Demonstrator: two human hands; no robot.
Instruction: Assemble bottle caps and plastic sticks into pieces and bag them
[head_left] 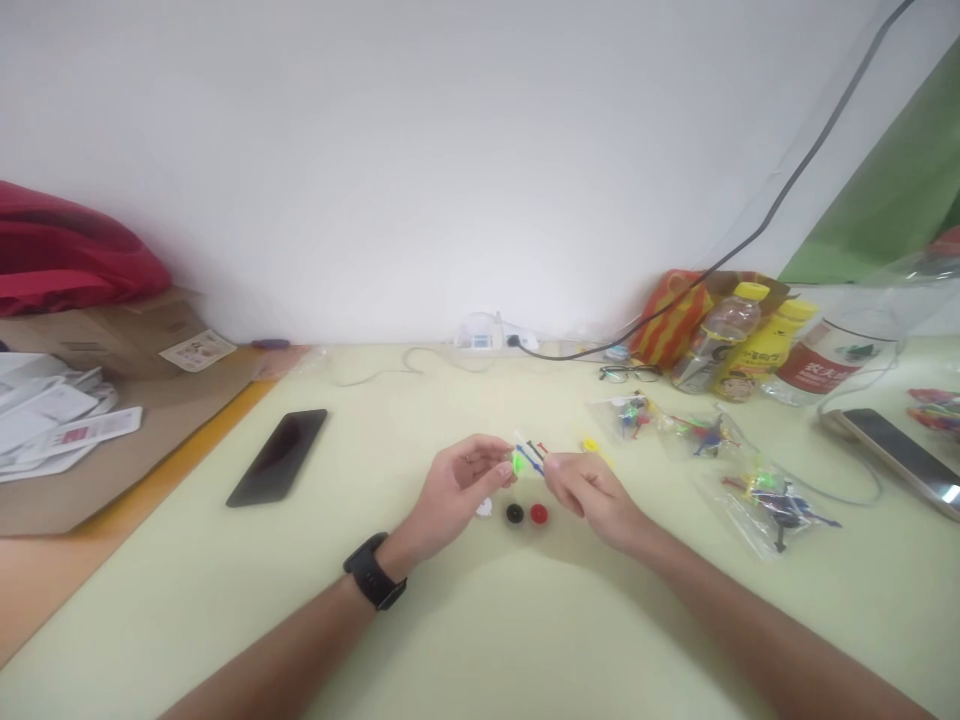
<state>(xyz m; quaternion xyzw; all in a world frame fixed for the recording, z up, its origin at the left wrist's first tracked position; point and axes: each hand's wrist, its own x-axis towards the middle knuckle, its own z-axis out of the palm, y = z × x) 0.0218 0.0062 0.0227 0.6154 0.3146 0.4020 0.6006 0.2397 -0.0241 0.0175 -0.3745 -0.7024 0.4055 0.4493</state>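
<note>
My left hand [459, 490], with a black watch on its wrist, pinches a small green plastic piece [517, 462] just above the pale green table [480, 640]. My right hand [586, 492] is closed on thin coloured sticks [531, 455], blue, red and black, that meet the green piece. Below my fingers a black disc [514, 514], a red disc [538, 514] and a small white piece [484, 508] lie on the table. A yellow piece [591, 445] lies just beyond my right hand.
A black phone [279, 456] lies to the left, another phone [896, 458] at far right. Clear bags of coloured parts [765, 495] lie to the right. Bottles [720, 340], glasses [628, 373] and a power strip [487, 338] sit by the wall. Cardboard and papers [52, 420] are at left.
</note>
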